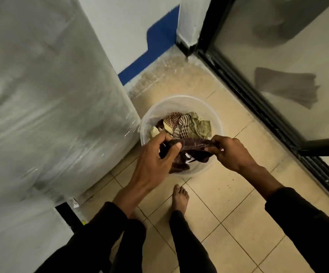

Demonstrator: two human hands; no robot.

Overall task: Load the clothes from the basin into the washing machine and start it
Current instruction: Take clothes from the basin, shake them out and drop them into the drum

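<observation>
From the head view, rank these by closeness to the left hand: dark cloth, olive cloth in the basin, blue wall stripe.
1. Dark cloth: pinched by the left hand.
2. Olive cloth: basin's right side.
3. Blue wall stripe: far, behind basin.

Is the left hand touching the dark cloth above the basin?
Touching. The head view shows the left hand pinching one end of the dark cloth, thumb laid over the fabric, while the right hand grips the other end above the basin.

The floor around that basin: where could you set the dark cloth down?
Bare tiles lie right of the basin, up to the glass door's black track, and near the bare foot. Left is crowded: the basin sits beside the wrapped machine. Both hands grip the dark cloth.
</observation>
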